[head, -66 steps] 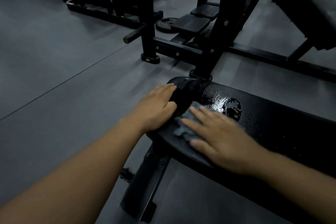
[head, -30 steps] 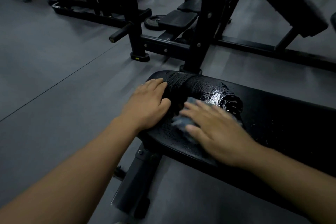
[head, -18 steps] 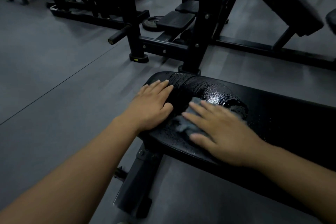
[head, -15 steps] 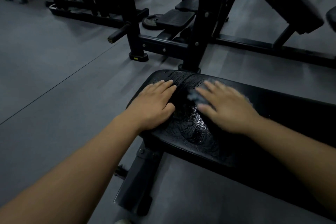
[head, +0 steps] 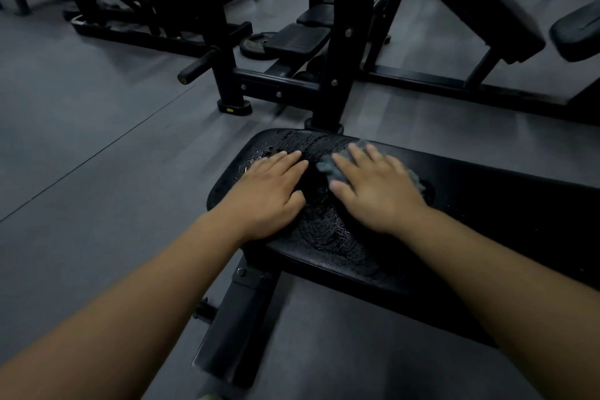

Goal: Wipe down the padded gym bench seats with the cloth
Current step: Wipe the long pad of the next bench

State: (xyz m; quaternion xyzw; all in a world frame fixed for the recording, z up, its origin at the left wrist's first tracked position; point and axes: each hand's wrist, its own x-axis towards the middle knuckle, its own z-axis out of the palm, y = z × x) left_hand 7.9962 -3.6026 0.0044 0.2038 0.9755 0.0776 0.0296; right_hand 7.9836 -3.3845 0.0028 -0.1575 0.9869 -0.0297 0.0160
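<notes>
A black padded bench seat [head: 487,191] runs from the centre to the right edge, its left end wet and streaked. My left hand [head: 269,195] lies flat on that left end, fingers straight. My right hand [head: 373,188] presses a grey cloth [head: 326,167] flat against the pad with spread fingers; most of the cloth is hidden under the palm, with a bit showing at the fingertips and beside the wrist.
The bench's metal leg [head: 233,328] stands below its left end. Behind it rise a black rack upright [head: 337,52] with a foot pad [head: 295,39], a weight plate [head: 256,45] on the floor and an angled bench [head: 480,0]. Grey floor lies at the left.
My right hand has slid the cloth from the near edge of the pad toward its far edge, leaving a wet smear behind. My left hand has stayed on the bench's end.
</notes>
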